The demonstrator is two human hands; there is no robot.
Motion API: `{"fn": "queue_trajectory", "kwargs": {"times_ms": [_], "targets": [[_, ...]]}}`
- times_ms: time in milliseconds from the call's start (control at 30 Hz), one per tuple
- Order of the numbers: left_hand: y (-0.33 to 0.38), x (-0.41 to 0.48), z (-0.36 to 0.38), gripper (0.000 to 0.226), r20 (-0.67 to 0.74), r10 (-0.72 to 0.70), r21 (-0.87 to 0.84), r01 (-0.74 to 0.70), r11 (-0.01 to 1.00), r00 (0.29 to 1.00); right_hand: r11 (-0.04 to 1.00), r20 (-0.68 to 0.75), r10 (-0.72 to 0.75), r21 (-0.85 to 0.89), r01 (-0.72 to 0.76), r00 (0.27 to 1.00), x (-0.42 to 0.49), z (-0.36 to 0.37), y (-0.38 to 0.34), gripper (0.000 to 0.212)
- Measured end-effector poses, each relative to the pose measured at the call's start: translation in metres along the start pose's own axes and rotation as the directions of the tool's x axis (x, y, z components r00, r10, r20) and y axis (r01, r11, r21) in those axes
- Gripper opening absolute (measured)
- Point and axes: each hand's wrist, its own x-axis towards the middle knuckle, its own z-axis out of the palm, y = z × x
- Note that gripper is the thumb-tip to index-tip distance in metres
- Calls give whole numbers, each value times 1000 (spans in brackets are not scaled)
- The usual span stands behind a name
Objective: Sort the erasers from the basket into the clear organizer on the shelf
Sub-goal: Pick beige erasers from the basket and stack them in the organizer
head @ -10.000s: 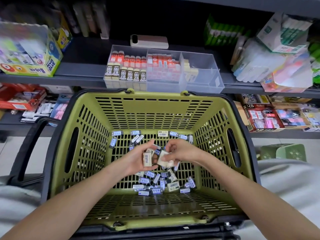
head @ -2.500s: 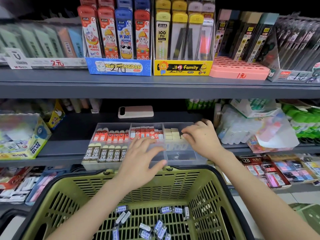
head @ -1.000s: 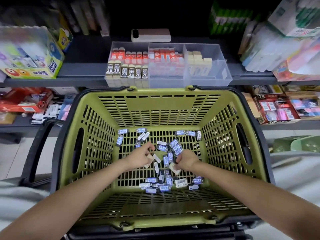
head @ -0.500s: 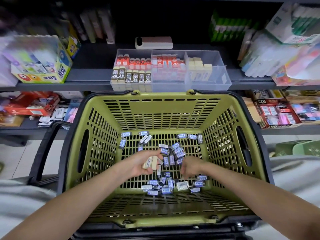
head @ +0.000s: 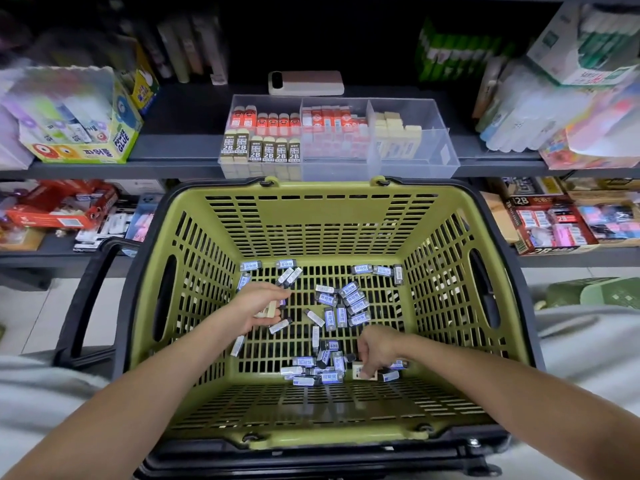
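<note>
Holding a cream eraser in the curled left hand, mid frame. Pinching a second eraser with the right hand, lower in the green basket.

Blue-sleeved erasers strewn in green basket, clear organizer part-filled

Open-topped, the green basket leaves its floor reachable, bare along the near edge, erasers cluttering the middle; its far rim crowds the clear organizer, whose right compartment has room in front.
</note>
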Motion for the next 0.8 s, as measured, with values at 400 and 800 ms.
{"fn": "queue_trajectory", "kwargs": {"times_ms": [400,800], "targets": [[72,-31,28,29,263,227,-345,-128,930,938,520,-420,-274,692,501,865,-77,-128,-27,14],[168,-83,44,50,231,541,-506,-375,777,809,657,-970,92,229,718,225,-117,-261,6,6]]}}
